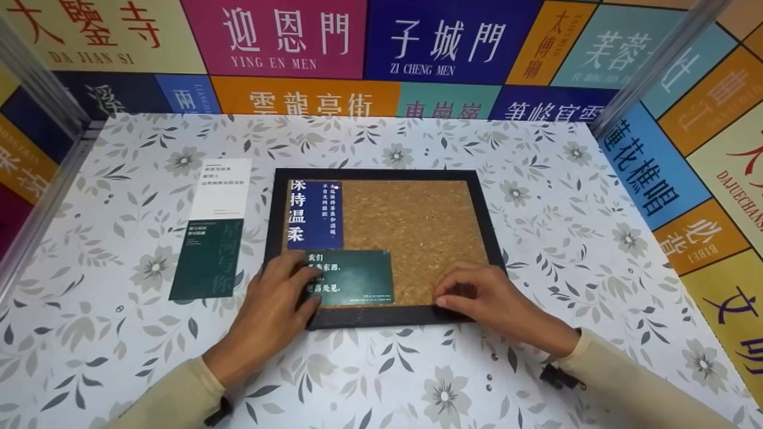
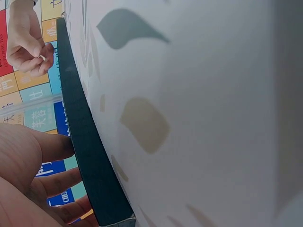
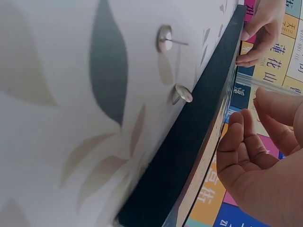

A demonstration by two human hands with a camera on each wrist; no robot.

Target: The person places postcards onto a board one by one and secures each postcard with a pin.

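A cork board point(image 1: 423, 232) in a black frame point(image 1: 381, 316) lies on the table. At its upper left is a blue card point(image 1: 316, 223) with white lettering; below that lies a green card point(image 1: 357, 277). My left hand point(image 1: 271, 295) rests over the green card's left end and the frame's lower left corner, fingers spread and lightly bent. Close over the board's lower right, my right hand point(image 1: 483, 292) brings thumb and forefinger together. The left wrist view shows a tiny pale object, like a thumbtack point(image 2: 42, 57), pinched at those fingertips.
Two metal thumbtacks, one point(image 3: 165, 40) farther from the frame and one point(image 3: 182, 93) beside it, lie on the flowered tabletop point(image 1: 393, 369). Left of the board are a white card point(image 1: 220, 190) and another dark green card point(image 1: 205, 262). Colourful lettered panels point(image 1: 286, 39) stand behind.
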